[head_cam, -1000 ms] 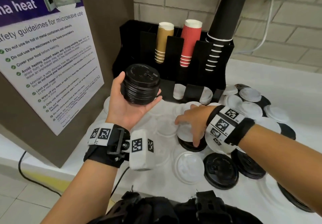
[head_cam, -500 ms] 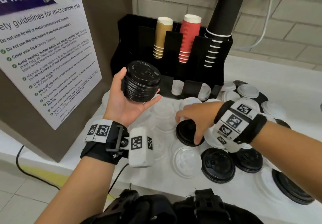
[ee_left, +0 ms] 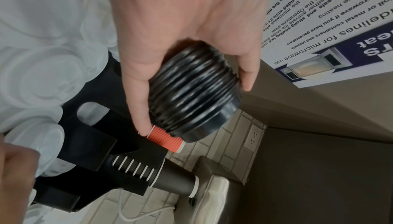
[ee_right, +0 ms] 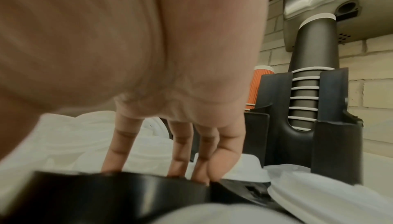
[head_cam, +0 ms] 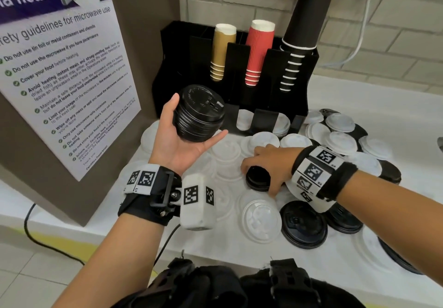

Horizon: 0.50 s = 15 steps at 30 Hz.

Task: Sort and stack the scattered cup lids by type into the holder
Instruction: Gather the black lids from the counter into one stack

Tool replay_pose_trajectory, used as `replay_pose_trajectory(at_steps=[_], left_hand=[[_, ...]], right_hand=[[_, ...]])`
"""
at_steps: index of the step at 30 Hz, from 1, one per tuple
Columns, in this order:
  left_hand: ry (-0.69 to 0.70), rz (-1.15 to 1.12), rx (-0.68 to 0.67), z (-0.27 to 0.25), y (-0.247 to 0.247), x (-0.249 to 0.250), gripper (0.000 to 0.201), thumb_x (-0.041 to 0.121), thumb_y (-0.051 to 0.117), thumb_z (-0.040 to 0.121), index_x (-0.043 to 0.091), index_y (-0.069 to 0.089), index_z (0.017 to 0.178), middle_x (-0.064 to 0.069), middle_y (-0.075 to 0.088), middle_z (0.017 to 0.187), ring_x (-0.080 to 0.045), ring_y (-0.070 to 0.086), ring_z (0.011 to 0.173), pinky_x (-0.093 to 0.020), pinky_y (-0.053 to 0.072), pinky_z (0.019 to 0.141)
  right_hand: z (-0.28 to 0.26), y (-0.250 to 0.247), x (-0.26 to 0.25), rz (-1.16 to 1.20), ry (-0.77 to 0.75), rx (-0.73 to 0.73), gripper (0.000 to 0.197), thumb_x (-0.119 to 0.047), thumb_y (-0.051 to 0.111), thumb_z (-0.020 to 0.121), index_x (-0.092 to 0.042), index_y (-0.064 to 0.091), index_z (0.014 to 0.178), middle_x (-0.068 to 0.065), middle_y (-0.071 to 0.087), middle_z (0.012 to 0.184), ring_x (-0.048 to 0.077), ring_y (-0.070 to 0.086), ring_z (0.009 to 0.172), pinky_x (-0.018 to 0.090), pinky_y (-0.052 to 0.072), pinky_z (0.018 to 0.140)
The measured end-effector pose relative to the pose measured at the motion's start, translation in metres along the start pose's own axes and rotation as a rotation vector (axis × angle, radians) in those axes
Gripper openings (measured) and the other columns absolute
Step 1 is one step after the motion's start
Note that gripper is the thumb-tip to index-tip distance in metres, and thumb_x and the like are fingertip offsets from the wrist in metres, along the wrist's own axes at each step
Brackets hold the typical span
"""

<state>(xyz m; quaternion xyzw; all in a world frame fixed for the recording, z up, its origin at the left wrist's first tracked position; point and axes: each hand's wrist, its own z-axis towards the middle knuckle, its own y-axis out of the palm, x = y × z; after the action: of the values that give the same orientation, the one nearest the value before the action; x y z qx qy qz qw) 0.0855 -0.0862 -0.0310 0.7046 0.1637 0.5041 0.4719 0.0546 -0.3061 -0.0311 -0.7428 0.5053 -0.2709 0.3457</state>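
My left hand is raised palm-up and grips a stack of black lids, tilted on its side, in front of the black holder. In the left wrist view the fingers wrap the ribbed stack of black lids. My right hand reaches down onto the counter and grips a single black lid from above. In the right wrist view its fingers hook the far rim of that black lid. White lids stand in the holder's front slots.
Several white lids and black lids lie scattered on the white counter. Gold cups, red cups and tall black cups stand in the holder. A cabinet with a poster closes off the left.
My right hand slid a white lid off the black lid beneath it and now grips that black lid. The left hand tilted the stack slightly.
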Motion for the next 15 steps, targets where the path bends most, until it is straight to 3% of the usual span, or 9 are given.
replay_pose_trajectory(at_steps=[3, 6, 8, 10, 11, 13, 15], left_hand=[[-0.007, -0.032, 0.002, 0.002, 0.0, 0.001, 0.054, 0.05, 0.06, 0.08, 0.011, 0.069, 0.116, -0.017, 0.062, 0.13, -0.034, 0.056, 0.124, -0.048, 0.054, 0.092], [-0.013, -0.051, 0.009, 0.005, -0.001, -0.001, 0.052, 0.051, 0.06, 0.078, 0.011, 0.075, 0.109, -0.017, 0.064, 0.127, -0.033, 0.06, 0.119, -0.047, 0.055, 0.089], [-0.029, -0.056, 0.011, 0.008, -0.001, -0.004, 0.048, 0.049, 0.061, 0.078, 0.011, 0.077, 0.102, -0.017, 0.066, 0.124, -0.031, 0.063, 0.115, -0.047, 0.055, 0.088], [-0.045, -0.05, 0.028, 0.01, -0.001, -0.008, 0.045, 0.047, 0.061, 0.077, 0.011, 0.078, 0.099, -0.016, 0.067, 0.122, -0.03, 0.066, 0.111, -0.045, 0.056, 0.086], [-0.051, -0.042, 0.034, 0.011, -0.001, -0.01, 0.044, 0.046, 0.061, 0.077, 0.011, 0.078, 0.097, -0.016, 0.068, 0.12, -0.03, 0.066, 0.109, -0.044, 0.056, 0.087], [-0.061, -0.024, 0.037, 0.012, 0.0, -0.014, 0.044, 0.045, 0.061, 0.078, 0.011, 0.078, 0.099, -0.015, 0.069, 0.118, -0.029, 0.067, 0.107, -0.043, 0.055, 0.09], [-0.068, 0.017, 0.041, 0.012, 0.001, -0.016, 0.047, 0.045, 0.061, 0.078, 0.011, 0.072, 0.109, -0.014, 0.068, 0.119, -0.028, 0.067, 0.106, -0.041, 0.054, 0.09]], right_hand=[[-0.003, -0.008, 0.002, 0.069, 0.005, 0.061, 0.08, -0.034, 0.084, 0.064, -0.042, 0.037, 0.129, 0.0, 0.033, 0.113, 0.023, 0.037, 0.107, 0.043, 0.047, 0.091], [-0.014, -0.027, 0.01, 0.302, -0.029, 0.24, 0.078, -0.036, 0.087, 0.061, -0.041, 0.042, 0.124, 0.002, 0.036, 0.117, 0.023, 0.044, 0.107, 0.038, 0.048, 0.094], [-0.022, -0.039, 0.015, 0.508, -0.063, 0.43, 0.075, -0.036, 0.088, 0.06, -0.038, 0.045, 0.121, 0.003, 0.04, 0.118, 0.02, 0.048, 0.105, 0.029, 0.049, 0.09], [-0.028, -0.047, 0.012, 0.719, -0.13, 0.623, 0.072, -0.033, 0.089, 0.06, -0.033, 0.046, 0.117, 0.004, 0.045, 0.114, 0.016, 0.054, 0.098, 0.013, 0.049, 0.077], [-0.029, -0.05, 0.007, 0.808, -0.175, 0.699, 0.071, -0.03, 0.089, 0.061, -0.029, 0.045, 0.117, 0.003, 0.047, 0.11, 0.013, 0.057, 0.093, 0.012, 0.049, 0.072], [-0.03, -0.052, -0.002, 0.951, -0.255, 0.802, 0.069, -0.024, 0.086, 0.063, -0.023, 0.043, 0.117, -0.002, 0.051, 0.105, 0.003, 0.06, 0.085, 0.014, 0.05, 0.069], [-0.028, -0.052, -0.011, 1.035, -0.287, 0.852, 0.069, -0.021, 0.086, 0.065, -0.022, 0.042, 0.117, -0.003, 0.051, 0.106, 0.003, 0.061, 0.085, 0.017, 0.052, 0.07]])
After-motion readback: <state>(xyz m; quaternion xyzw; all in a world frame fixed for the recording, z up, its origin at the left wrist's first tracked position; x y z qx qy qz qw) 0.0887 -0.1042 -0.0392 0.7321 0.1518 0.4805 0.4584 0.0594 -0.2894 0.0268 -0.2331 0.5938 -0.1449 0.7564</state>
